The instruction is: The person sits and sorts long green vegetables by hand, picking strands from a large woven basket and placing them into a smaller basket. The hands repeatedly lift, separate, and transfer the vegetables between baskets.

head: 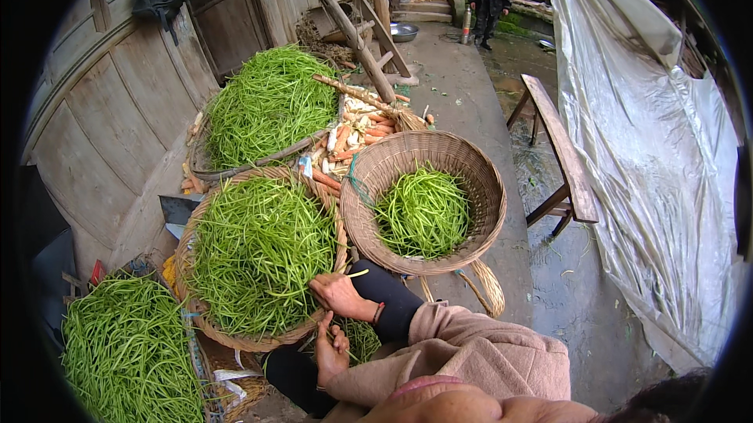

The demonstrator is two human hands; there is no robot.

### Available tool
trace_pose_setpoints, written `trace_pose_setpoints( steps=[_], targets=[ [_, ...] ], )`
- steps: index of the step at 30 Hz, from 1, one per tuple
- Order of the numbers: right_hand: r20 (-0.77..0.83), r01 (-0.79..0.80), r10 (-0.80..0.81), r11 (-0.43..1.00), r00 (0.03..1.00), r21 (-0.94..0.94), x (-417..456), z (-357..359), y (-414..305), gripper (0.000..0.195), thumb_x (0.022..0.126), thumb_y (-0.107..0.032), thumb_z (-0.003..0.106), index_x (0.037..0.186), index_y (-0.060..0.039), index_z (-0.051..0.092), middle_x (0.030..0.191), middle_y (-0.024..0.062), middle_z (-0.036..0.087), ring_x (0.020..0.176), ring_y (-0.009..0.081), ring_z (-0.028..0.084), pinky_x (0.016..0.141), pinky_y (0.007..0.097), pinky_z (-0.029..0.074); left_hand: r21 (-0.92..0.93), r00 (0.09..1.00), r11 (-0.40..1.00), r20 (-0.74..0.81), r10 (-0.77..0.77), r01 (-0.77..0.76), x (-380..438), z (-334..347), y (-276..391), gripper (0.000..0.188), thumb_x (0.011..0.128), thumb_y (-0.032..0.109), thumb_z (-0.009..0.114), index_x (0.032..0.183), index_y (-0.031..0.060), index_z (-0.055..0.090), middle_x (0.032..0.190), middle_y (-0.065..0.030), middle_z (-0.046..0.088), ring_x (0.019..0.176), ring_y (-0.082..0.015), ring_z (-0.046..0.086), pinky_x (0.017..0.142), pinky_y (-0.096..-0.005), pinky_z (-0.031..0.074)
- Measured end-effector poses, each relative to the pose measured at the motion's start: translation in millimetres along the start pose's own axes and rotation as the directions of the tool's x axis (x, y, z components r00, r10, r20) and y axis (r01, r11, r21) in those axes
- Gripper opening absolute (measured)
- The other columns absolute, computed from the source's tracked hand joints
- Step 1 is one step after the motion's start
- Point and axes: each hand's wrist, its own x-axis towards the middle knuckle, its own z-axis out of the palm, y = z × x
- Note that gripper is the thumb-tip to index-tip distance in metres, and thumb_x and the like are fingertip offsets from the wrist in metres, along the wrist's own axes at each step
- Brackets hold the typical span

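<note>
My right hand (338,296) pinches a thin green stalk (359,273) at the near rim of a wide wicker basket (276,342). That basket is heaped with green vegetable stalks (259,252). Just below, my left hand (331,348) has its fingers curled, with a thin green strand at them; the fingers partly hide it. A smaller heap of greens (360,338) lies low between my knees, partly covered by my hands. Beyond my right knee stands a deep round basket (423,141), holding a smaller pile of stalks (423,211).
More stalks are piled at the lower left (126,352) and upper left (270,105). Bare corn cobs (359,129) lie behind the baskets, near a wooden ladder (347,17). On the right are a wooden bench (559,152) and plastic sheeting (641,158). A person (488,5) stands far back.
</note>
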Motion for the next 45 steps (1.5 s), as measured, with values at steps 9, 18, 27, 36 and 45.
trace_pose_setpoints(
  steps=[9, 18, 27, 36, 45],
  targets=[
    [0.023, 0.001, -0.001, 1.000, 1.000, -0.008, 3.4, -3.5, 0.2, 0.016, 0.077, -0.011, 0.063, 0.084, -0.0037, 0.050, 0.074, 0.0110, 0.051, 0.069, 0.0301, 0.057, 0.058, 0.0406, 0.046, -0.008, 1.000, 1.000, 0.015, 0.006, -0.006, 5.2, -5.1, -2.9, 0.038, 0.103, 0.034, 0.042, 0.133, 0.0114, 0.049, 0.078, 0.0054, 0.046, 0.049, -0.0051, 0.036, 0.043, -0.0211, 0.030],
    [-0.014, 0.018, -0.018, 1.000, 1.000, 0.004, 1.9, -3.4, -2.4, 0.012, 0.075, -0.008, 0.061, 0.077, -0.0039, 0.050, 0.072, 0.0111, 0.051, 0.066, 0.0303, 0.057, 0.056, 0.0407, 0.045, 0.002, 0.999, 0.999, -0.022, 0.035, -0.035, -6.3, 5.8, -1.1, 0.037, 0.104, 0.031, 0.041, 0.133, 0.0094, 0.049, 0.078, 0.0035, 0.046, 0.049, -0.0054, 0.036, 0.042, -0.0207, 0.030],
    [0.025, 0.027, -0.026, 0.999, 0.999, -0.039, 2.6, -5.8, -5.4, 0.013, 0.076, -0.012, 0.062, 0.079, -0.0040, 0.052, 0.074, 0.0106, 0.051, 0.068, 0.0297, 0.058, 0.057, 0.0402, 0.046, 0.012, 0.999, 0.999, 0.010, 0.046, -0.046, -14.0, 13.8, -1.7, 0.035, 0.103, 0.026, 0.041, 0.131, 0.0069, 0.051, 0.074, 0.0036, 0.046, 0.050, -0.0047, 0.033, 0.046, -0.0197, 0.028],
    [-0.014, 0.050, -0.051, 0.998, 0.999, -0.040, -1.0, 0.5, 1.8, 0.016, 0.079, -0.014, 0.063, 0.089, -0.0037, 0.056, 0.073, 0.0096, 0.051, 0.067, 0.0288, 0.057, 0.056, 0.0396, 0.045, -0.010, 1.000, 1.000, 0.025, 0.004, -0.004, -4.8, -1.9, -6.4, 0.041, 0.104, 0.034, 0.040, 0.134, 0.0091, 0.050, 0.079, 0.0042, 0.046, 0.050, -0.0055, 0.035, 0.045, -0.0211, 0.031],
    [-0.021, 0.046, -0.046, 0.999, 0.999, -0.024, -0.3, 0.2, -2.0, 0.014, 0.077, -0.012, 0.063, 0.084, -0.0044, 0.053, 0.072, 0.0099, 0.050, 0.067, 0.0290, 0.056, 0.056, 0.0400, 0.044, 0.022, 0.997, 1.000, 0.081, 0.012, -0.014, 0.3, -10.3, -10.1, 0.041, 0.104, 0.037, 0.038, 0.133, 0.0108, 0.051, 0.079, 0.0049, 0.046, 0.051, -0.0058, 0.035, 0.047, -0.0214, 0.032]
  ],
)
